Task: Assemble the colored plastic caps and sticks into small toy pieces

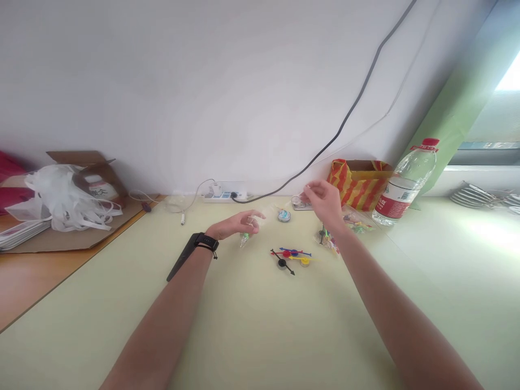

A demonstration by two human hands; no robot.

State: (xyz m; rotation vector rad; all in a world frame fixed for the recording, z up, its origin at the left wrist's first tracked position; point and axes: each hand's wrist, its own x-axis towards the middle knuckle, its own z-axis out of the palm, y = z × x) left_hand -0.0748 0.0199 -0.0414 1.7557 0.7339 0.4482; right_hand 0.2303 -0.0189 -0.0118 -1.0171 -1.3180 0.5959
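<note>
My left hand is closed on a small clear plastic bag with something green in it. To its right, my right hand is raised with thumb and forefinger pinched; what they hold, if anything, is too small to tell. A small round container lies between the hands. Nearer to me lie several arrow spinners: a black one, a yellow one, a red one and a blue one. Bagged colourful pieces lie beside my right wrist.
A striped bag and a large bottle stand at the back right. A power strip with cables sits by the wall. A black object lies under my left wrist. White straps lie on cardboard at the left.
</note>
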